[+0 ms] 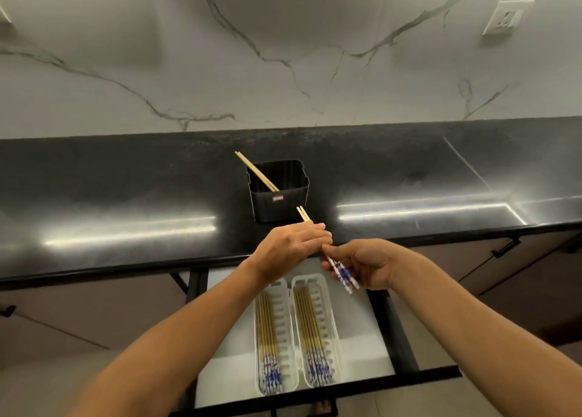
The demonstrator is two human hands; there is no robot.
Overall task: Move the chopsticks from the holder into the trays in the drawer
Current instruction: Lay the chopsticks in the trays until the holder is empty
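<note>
A pair of chopsticks (327, 252) is held over the front edge of the dark desk (126, 202), above the open drawer (362, 347). The left hand (289, 249) is clenched around the plain end and the right hand (365, 265) around the blue-patterned end; each grip is closed on that pair. Two more chopsticks (256, 171) are leaned in the black holder (280, 196), set near the desk's front edge. Both white trays (289, 322) in the drawer are already partly filled with chopsticks.
</note>
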